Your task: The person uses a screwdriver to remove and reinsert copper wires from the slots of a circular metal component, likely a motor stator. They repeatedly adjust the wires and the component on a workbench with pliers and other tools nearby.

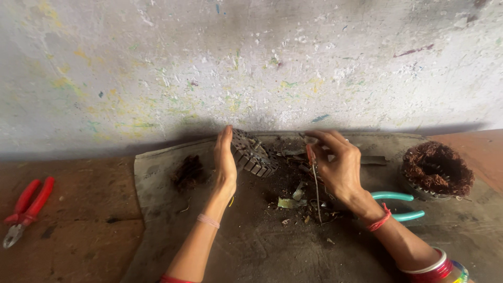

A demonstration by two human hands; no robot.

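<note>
Item: dark mat (251,246) laid on the reddish worktop (73,236), its far edge against the paint-flecked wall (251,63); we note bare room at the near side and at left, where red pliers (26,209) lie well apart. Left hand (225,157): flat and open, fingers together, edge-on against the slotted metal stator core (254,153) by the wall. Right hand (338,162): fingertips pinched on a thin red-handled tool (313,175) pointing down towards scraps on the mat. Green-handled pliers (401,205) lie just behind that wrist; a copper-wound coil (437,169) sits at right.
</note>
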